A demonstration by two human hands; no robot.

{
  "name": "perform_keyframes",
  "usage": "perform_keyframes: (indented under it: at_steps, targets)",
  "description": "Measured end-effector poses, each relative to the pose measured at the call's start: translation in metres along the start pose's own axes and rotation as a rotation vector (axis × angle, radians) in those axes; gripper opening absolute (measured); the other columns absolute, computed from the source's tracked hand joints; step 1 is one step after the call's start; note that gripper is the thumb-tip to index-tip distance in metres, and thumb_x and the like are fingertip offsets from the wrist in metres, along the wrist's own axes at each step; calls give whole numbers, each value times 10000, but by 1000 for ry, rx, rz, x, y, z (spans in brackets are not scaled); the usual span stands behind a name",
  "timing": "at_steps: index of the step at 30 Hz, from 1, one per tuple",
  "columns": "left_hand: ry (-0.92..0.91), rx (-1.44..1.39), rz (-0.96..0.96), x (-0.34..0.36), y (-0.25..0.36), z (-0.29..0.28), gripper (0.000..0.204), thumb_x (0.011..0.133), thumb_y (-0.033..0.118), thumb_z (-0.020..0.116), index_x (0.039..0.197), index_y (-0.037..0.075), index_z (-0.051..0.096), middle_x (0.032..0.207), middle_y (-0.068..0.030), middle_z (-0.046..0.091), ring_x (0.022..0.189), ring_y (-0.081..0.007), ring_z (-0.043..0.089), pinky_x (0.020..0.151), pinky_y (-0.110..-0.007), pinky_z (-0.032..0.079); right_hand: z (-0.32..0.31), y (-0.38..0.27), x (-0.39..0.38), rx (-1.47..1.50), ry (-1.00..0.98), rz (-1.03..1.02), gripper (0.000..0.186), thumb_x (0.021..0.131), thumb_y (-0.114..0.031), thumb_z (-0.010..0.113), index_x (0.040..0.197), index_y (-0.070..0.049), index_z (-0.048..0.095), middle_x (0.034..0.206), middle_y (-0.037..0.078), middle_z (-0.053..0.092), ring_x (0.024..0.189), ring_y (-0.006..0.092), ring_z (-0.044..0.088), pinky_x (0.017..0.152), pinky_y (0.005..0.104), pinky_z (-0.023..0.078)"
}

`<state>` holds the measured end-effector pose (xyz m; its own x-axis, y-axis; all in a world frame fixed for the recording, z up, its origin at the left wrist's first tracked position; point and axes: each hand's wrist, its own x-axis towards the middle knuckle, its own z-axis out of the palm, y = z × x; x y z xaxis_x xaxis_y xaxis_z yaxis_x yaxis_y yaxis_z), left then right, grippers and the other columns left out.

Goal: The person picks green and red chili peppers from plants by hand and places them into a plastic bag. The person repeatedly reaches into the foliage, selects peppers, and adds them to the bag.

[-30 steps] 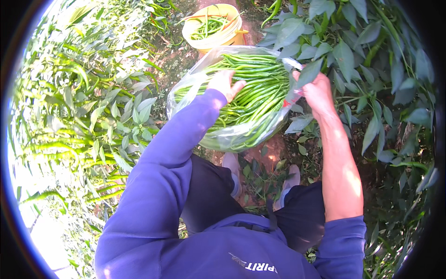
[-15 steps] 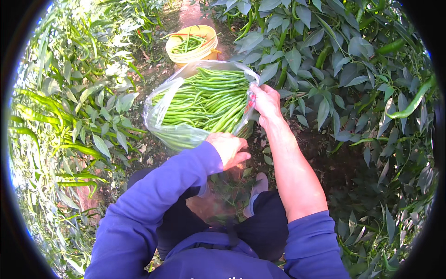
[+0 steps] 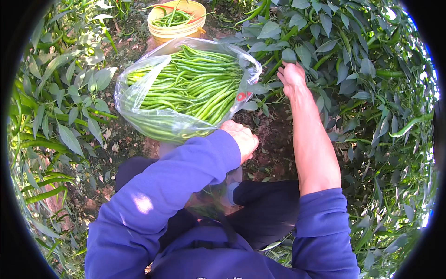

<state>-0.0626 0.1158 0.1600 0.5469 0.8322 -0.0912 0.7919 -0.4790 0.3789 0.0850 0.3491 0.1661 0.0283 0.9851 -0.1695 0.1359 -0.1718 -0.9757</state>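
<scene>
A clear plastic bag [image 3: 153, 125] stands wide at the top, packed with long green chili peppers [image 3: 197, 86] lying mostly side by side. My left hand [image 3: 242, 139] is closed at the near right edge of the bag, its fingers curled round the plastic; the fingertips are turned from sight. Up and to the right, my right hand [image 3: 292, 78] reaches into the pepper plants [image 3: 325, 60]. A dark leaf [image 3: 289, 56] covers part of its fingers; the ones that show are apart, and I see nothing held in them.
Beyond the bag sits a yellow bucket [image 3: 176, 31] with some green and red peppers in it. Leafy plants with hanging peppers [image 3: 46, 181] line the left side, and more crowd the right. Bare soil [image 3: 274, 139] runs between the rows, by my bent legs.
My right hand has let go of the bag's right rim and moved right, into the leaves. My left hand has shifted slightly up and right, its fingers now more curled.
</scene>
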Motion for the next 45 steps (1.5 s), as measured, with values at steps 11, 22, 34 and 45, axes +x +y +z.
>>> perform_keyframes:
  at_steps: [11,22,34,45]
  targets:
    - [50,-27,89,14,8,2,373,881,357,710,1118,72,665,981,-123,702,1007,-300,686,874,-450,501,-13,-30,6,221,132,-123,227,1019,-244,644,1012,-18,629,870,80,661,755,199,660,717,396,610]
    - [-48,-63,79,32,7,-5,309,885,336,699,1057,80,681,988,-128,719,1017,-305,684,879,-466,494,-34,-55,-21,276,46,54,201,1029,-232,529,969,-42,557,716,15,509,575,133,478,589,343,486]
    - [137,-152,145,18,18,-16,283,899,317,701,1003,55,674,897,-126,687,901,-315,700,736,-447,554,-37,-50,-31,230,42,173,254,1051,-80,393,1193,15,581,653,-37,372,478,75,310,438,248,350]
    - [105,-1558,-347,40,9,-4,237,1036,276,598,1104,50,626,776,-1,636,592,-80,575,519,-253,477,-8,-3,-95,683,-259,141,407,1105,-293,434,1302,60,481,967,120,572,844,227,593,849,400,591]
